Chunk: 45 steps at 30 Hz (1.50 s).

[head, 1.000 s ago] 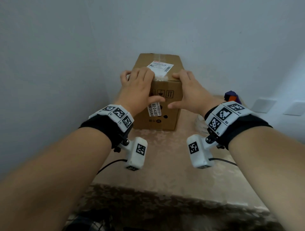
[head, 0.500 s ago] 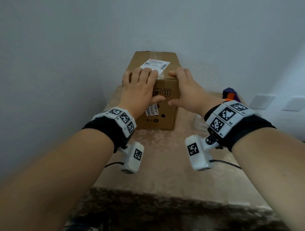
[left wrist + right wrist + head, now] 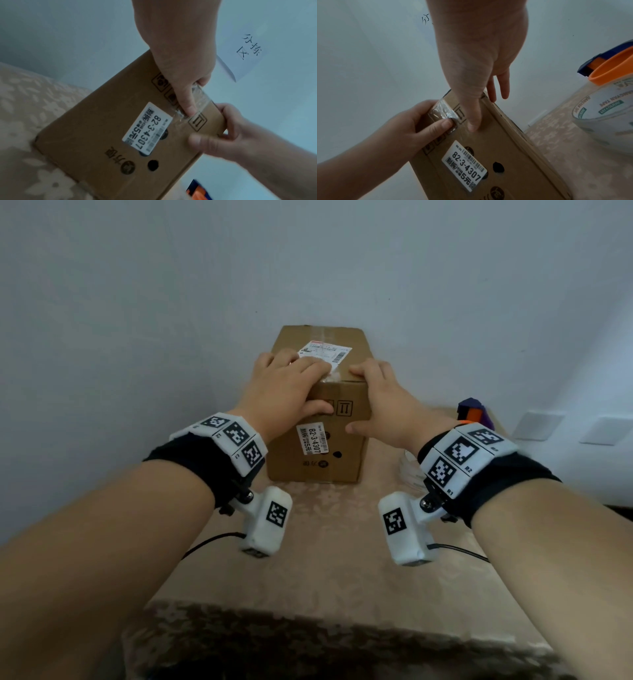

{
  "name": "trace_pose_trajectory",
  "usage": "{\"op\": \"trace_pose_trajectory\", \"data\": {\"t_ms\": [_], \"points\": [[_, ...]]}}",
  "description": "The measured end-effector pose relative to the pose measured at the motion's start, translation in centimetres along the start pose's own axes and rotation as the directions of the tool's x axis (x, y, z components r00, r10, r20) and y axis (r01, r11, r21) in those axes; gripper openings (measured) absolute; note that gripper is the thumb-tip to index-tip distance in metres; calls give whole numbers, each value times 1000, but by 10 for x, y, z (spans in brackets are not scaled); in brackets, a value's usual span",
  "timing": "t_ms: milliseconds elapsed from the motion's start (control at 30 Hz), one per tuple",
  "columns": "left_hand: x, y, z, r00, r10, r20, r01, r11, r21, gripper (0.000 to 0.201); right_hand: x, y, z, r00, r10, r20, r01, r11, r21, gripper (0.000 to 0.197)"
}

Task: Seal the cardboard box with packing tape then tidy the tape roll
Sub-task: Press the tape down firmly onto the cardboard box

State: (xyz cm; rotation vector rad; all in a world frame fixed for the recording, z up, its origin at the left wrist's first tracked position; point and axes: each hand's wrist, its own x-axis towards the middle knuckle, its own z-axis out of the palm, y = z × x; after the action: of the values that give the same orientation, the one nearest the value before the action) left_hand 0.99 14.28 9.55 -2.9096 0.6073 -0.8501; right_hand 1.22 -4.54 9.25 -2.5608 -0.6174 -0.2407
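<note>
A brown cardboard box (image 3: pixel 325 460) stands upright against the wall, with a white shipping label (image 3: pixel 325 350) on its closed top. A strip of clear tape (image 3: pixel 200 97) runs over the near top edge and down the front face. My left hand (image 3: pixel 291 385) lies across that edge, fingers flat on the top and thumb (image 3: pixel 187 106) pressing the tape to the front. My right hand (image 3: pixel 383 398) rests on the top right corner with its thumb (image 3: pixel 474 121) flat on the front face. The clear tape roll (image 3: pixel 607 108) stands on the table to the right of the box.
The roll sits in an orange and blue dispenser (image 3: pixel 474 412) near the right wall. The table (image 3: pixel 325 577) has a beige flowered cloth, and its front edge is close to me. Walls close in behind and on the left. A paper note (image 3: pixel 248 47) hangs above the box.
Both hands stay on the near top edge of the box, with only slight shifts of the fingers. The view has drifted a little.
</note>
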Motion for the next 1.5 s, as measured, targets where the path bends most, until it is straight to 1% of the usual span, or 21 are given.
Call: {"op": "trace_pose_trajectory", "data": {"t_ms": [67,167,233,333,400,433,533,567,633,667,733,800,867,900,967,1033,1133,1233,1300,1367,1500], "points": [[-3,1,5,1000,2,-6,-2,1000,8,63,0,-4,1,998,29,-61,-32,998,-48,74],[-7,1,11,1000,4,-12,-4,999,36,73,4,-18,6,976,76,-205,-104,986,-129,62],[-9,-1,12,1000,2,-8,-1,998,56,79,8,-25,11,957,89,-278,-134,980,-146,62],[-10,-1,8,999,-14,46,11,998,60,84,10,-28,16,945,104,-309,-155,977,-145,64],[-5,0,2,994,-27,110,21,998,56,80,8,-27,16,948,100,-301,-158,972,-176,66],[-1,-1,-2,990,-31,136,25,999,48,74,6,-27,17,954,91,-287,-153,968,-200,67],[11,-6,-17,978,-54,202,60,998,-21,44,-1,-28,16,972,70,-224,-131,955,-267,70],[12,-9,-20,971,-58,231,69,997,-37,35,-3,-29,15,974,77,-212,-132,956,-261,69],[11,-12,-25,960,-61,275,80,995,-58,28,-5,-33,12,973,112,-200,-153,967,-204,65],[11,-14,-26,956,-64,286,87,994,-67,27,-7,-36,10,971,139,-192,-172,971,-165,62],[9,-16,-32,949,-75,305,112,988,-104,32,-9,-39,5,969,183,-168,-199,976,-88,56],[7,-19,-40,943,-101,317,168,967,-193,37,-9,-38,-1,978,177,-112,-181,983,-29,48],[4,-23,-44,941,-113,319,199,947,-252,40,-8,-33,-9,984,170,-49,-168,984,55,43],[2,-25,-43,938,-132,322,219,943,-252,41,-8,-31,-13,983,184,-24,-180,977,118,43],[-7,-28,-40,917,-214,337,309,915,-259,54,-8,-27,-18,980,199,-14,-192,957,216,42],[-17,-32,-32,895,-283,345,409,832,-376,62,-8,-26,-15,981,189,-49,-171,952,255,42],[-25,-39,-24,898,-328,293,439,696,-568,59,-5,-33,-2,980,173,-102,-141,955,260,42],[-26,-54,-24,865,-428,262,489,602,-631,51,10,-46,12,982,154,-107,-123,960,250,42],[-27,-67,-27,847,-457,271,519,602,-607,50,24,-56,22,985,137,-105,-106,960,260,41],[-29,-80,-30,839,-474,267,534,625,-570,49,36,-64,32,987,124,-99,-91,953,288,40],[-32,-89,-32,827,-492,271,555,640,-531,49,47,-71,43,986,120,-115,-85,958,273,39]]}}
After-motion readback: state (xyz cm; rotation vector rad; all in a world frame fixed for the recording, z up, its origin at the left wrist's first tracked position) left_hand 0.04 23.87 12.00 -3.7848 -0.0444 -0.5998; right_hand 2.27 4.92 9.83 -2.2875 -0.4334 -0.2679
